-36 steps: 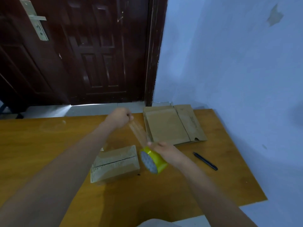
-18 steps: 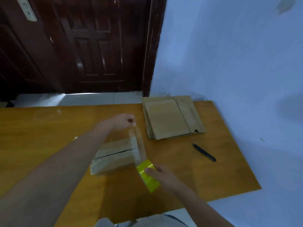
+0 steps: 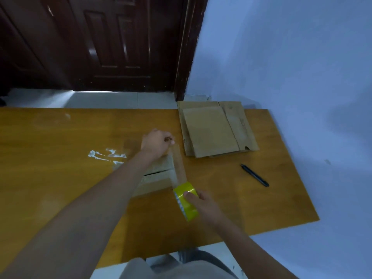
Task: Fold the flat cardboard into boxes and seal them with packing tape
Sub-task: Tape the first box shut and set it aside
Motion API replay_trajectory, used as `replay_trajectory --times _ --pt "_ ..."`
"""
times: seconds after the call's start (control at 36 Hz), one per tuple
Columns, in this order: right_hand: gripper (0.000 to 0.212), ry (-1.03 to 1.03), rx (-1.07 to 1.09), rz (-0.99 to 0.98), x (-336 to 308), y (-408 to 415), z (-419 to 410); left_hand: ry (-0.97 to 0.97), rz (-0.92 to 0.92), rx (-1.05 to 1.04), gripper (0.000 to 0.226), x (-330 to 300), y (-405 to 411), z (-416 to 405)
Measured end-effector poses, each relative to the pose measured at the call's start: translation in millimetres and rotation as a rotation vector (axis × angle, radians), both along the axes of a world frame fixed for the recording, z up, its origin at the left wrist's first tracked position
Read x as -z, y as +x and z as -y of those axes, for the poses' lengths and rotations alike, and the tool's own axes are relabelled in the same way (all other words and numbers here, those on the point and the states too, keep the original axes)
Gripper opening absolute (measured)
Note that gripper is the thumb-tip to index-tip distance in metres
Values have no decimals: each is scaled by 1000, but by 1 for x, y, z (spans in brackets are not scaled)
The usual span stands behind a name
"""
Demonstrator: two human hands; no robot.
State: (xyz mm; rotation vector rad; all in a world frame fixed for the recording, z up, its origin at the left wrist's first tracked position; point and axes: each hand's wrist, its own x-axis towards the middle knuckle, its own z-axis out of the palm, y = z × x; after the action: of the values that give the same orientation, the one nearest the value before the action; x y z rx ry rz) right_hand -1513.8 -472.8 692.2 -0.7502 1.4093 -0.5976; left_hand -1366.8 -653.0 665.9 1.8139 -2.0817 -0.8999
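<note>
A small folded cardboard box point(image 3: 156, 179) lies on the orange wooden table point(image 3: 60, 158), partly hidden by my left forearm. My right hand point(image 3: 203, 204) grips a yellow roll of packing tape point(image 3: 186, 200) just off the box's near right corner. A clear strip of tape point(image 3: 178, 166) runs from the roll along the box's right end to my left hand point(image 3: 157, 142), which pinches the strip's free end beyond the box's far side. A stack of flat cardboard point(image 3: 213, 129) lies at the table's far right.
A black pen point(image 3: 254, 175) lies on the table right of the box. White scuff marks point(image 3: 106, 155) show left of the box. A blue wall bounds the table's right side. A dark wooden door point(image 3: 112, 41) stands beyond the table.
Both hands have come down toward the box with the stretched tape strip. My right hand pulled the roll toward me and turned it, so its yellow side now faces up.
</note>
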Motion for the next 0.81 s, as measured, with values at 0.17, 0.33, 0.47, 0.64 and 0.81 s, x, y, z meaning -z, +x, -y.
replay_trajectory --times 0.17,0.33,0.47,0.64,0.81 --pt "23 -27 -23 -38 -2 -2 1 51 -194 -161 44 17 2 2" --pt "25 -40 -13 -69 2 -4 -1 244 -574 -378 60 20 2 2" --pt "18 -79 -32 -79 1 -5 0 237 -653 -359 52 22 7 3" --pt "21 -104 -98 -105 2 -8 1 -1 -526 -292 37 30 6 -1" --pt "25 -76 -199 -177 11 -4 -24 -43 -616 -468 23 32 14 6"
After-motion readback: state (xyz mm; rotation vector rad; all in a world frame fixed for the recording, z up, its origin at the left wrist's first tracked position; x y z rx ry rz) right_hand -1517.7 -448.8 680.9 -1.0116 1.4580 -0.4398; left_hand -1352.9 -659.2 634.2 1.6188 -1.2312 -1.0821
